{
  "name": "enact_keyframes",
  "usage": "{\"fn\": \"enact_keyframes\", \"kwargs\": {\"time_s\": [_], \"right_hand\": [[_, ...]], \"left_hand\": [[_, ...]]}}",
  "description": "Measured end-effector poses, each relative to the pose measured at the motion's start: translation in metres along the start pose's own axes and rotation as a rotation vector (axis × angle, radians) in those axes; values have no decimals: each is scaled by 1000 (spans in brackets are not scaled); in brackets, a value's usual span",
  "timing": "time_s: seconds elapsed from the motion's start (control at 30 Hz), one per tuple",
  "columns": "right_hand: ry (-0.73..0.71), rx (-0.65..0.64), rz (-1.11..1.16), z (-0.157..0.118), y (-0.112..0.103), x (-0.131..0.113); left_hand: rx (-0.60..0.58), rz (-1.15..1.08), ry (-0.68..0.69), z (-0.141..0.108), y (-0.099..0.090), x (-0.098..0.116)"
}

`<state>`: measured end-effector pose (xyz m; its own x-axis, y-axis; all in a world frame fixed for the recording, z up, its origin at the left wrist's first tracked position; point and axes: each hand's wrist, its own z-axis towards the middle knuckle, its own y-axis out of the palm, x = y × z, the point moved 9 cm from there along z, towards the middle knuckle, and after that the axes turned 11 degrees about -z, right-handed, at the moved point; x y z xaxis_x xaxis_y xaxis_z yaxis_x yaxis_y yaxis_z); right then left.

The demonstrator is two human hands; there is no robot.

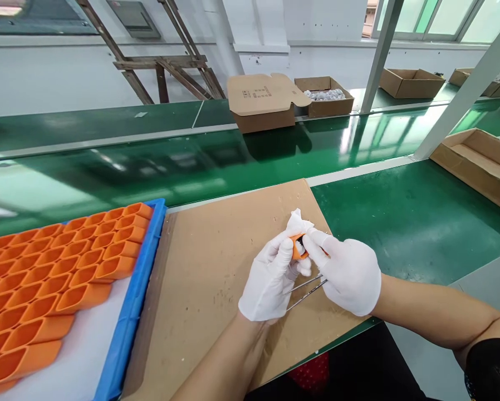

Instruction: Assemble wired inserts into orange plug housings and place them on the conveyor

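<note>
The left hand (270, 274) grips an orange piece (295, 248). The right hand (350, 273) holds tweezers (307, 294) and seems to work at the piece's opening. The next move probably needs gentle, steady holding.

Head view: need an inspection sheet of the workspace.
Surface: cardboard sheet on a green tabletop.
Job's things: held orange sleeve, its contents unclear; metal tweezers; blue tray with rows of loose orange sleeves.
Clutter: cardboard boxes beyond and at right, one holding small white items.
Hands: both white-gloved; left hand grips the held sleeve, right hand holds the tweezers, fingertips at the sleeve.
Cables: nothing seen.
Surroundings: white wall, wooden frame, windows.
</note>
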<state>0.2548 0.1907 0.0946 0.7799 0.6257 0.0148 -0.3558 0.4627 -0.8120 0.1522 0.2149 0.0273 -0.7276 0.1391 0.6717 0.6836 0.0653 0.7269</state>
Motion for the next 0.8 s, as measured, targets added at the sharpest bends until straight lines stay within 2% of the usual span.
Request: {"fn": "enact_keyframes", "kwargs": {"time_s": [0.13,0.23,0.33,0.4,0.5,0.6,0.7,0.73,0.8], "right_hand": [[90,14,134,4,10,19],[322,-5,481,9,25,49],[663,-220,951,2,60,67],[855,-437,1239,-9,81,59],[947,-624,1499,-17,89,41],[944,-629,1562,-15,87,39],[906,-602,1474,-13,85,43],[874,-544,1382,-11,82,49],[714,-330,1088,-2,63,61]], "left_hand": [[52,-20,7,3,-3,2],[30,-6,-41,5,0,1],[4,117,-20,5,0,6],[7,203,43,3,-2,12],[13,259,96,1,-6,14],[20,299,108,-1,-8,14],[17,346,119,-2,-6,16],[23,366,135,-2,-6,18],[53,429,185,-2,-8,23]]}}
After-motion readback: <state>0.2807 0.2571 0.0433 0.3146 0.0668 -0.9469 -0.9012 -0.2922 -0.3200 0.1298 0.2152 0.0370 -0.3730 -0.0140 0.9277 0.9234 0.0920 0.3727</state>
